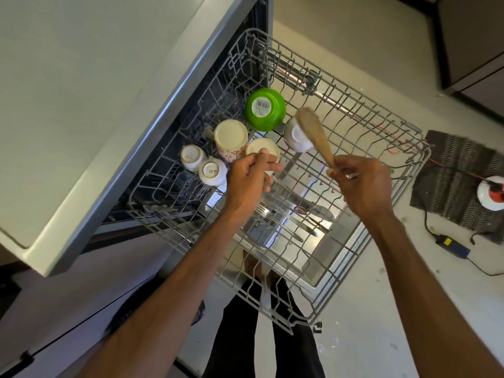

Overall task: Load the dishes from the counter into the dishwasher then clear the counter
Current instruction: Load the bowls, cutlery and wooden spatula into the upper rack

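Head view. The upper rack (305, 173) of the dishwasher is standing pulled out beside the table (81, 91), and the person is bending over it with both arms reaching in. The right hand (362, 184) is gripping a wooden spoon (313, 135) by the end of its handle, fingers clamped around it together with a slim metal piece that is too hidden to name. The blade is hanging over a tilted white bowl (296, 137), probably while a free slot is being sought. The left hand (248, 181) is hovering at a cream cup (263, 148), its thumb touching the upturned base and its fingers loosely bent. Whether it is pinching the cup or only steadying it cannot be told. The loaded pieces are sitting mouth-down so that water is draining off them: a green bowl (264, 109), a flower-patterned cup (231, 140) and two small white cups (192, 156). These are crowding the corner nearest the machine, leaving the outer tines free. A white barcode label (262, 106) is showing on the green bowl's base, its print too small to read. The nearer small cup (212, 173) is bearing the word "SISTA". Below the rack a fork (268, 214) and knives (311, 222) are lying flat, and a red logo near them is not legible. A striped mat (450, 181) is lying on the floor.
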A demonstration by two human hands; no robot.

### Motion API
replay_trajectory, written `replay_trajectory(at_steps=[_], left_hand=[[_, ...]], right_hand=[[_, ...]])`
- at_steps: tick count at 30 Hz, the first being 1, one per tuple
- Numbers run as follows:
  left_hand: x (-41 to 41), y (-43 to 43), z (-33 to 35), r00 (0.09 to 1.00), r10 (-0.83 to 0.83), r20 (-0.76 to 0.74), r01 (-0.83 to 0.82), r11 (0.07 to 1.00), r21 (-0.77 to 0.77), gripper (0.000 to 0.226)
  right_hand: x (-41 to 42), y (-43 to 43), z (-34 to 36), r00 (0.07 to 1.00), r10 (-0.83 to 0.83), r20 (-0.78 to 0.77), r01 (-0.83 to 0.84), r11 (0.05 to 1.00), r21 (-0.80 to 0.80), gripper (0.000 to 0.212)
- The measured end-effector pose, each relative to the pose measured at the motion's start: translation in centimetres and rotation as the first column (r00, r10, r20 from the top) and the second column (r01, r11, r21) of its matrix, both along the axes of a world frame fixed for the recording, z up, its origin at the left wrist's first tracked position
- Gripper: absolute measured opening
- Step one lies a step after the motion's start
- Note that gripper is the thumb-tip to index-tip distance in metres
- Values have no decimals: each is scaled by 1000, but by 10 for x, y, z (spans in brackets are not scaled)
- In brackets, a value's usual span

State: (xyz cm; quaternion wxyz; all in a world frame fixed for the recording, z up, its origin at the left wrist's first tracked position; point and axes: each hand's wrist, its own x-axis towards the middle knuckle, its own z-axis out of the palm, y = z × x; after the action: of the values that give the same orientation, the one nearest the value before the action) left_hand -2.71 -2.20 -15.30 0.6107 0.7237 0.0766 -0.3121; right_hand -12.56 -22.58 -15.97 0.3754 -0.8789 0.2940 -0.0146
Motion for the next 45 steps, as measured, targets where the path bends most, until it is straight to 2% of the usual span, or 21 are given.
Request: replay_trajectory(at_steps=[3, 8, 11, 13, 15, 17, 21, 24, 29, 33, 37, 45], left_hand=[[6, 13, -2, 998, 56, -29, -55, 998, 38, 34], [5, 41, -6, 993, 117, -18, -115, 986, 117, 26], [2, 58, -13, 992, 120, 35, -125, 957, 261, 31], [-1, 68, -20, 993, 106, 60, -120, 931, 344, 32], [-5, 76, -24, 993, 106, 54, -118, 919, 377, 32], [-9, 82, -26, 992, 120, 41, -127, 904, 408, 30], [-15, 93, -29, 990, 120, 77, -142, 845, 515, 29], [-19, 98, -27, 992, 108, 62, -124, 815, 566, 29], [-24, 104, -25, 992, 123, 18, -113, 833, 541, 25], [-27, 107, -25, 991, 136, 8, -121, 852, 509, 23], [-33, 110, -23, 993, 111, 30, -111, 858, 501, 24], [-66, 128, 3, 999, -17, 39, 1, 924, 382, 16]], right_hand=[[10, -4, 4, 1000, 0, -11, 1, 1000, 24, 24], [1, 32, 7, 968, 244, -68, -227, 955, 188, 17], [-19, 70, 0, 926, 353, -134, -314, 918, 242, 17], [-35, 92, -8, 885, 419, -204, -374, 900, 225, 12], [-50, 111, -17, 851, 455, -262, -403, 886, 229, 15], [-62, 128, -27, 825, 455, -335, -399, 889, 226, 16], [-71, 156, -43, 729, 465, -502, -445, 879, 168, 6], [-71, 171, -50, 681, 417, -602, -465, 881, 85, 13], [-70, 184, -56, 615, 388, -686, -540, 842, -8, 29], [-71, 188, -57, 645, 348, -680, -524, 849, -63, 30], [-82, 193, -45, 730, 300, -614, -454, 885, -107, 34], [-102, 208, -10, 815, 229, -532, -297, 954, -44, 37]])
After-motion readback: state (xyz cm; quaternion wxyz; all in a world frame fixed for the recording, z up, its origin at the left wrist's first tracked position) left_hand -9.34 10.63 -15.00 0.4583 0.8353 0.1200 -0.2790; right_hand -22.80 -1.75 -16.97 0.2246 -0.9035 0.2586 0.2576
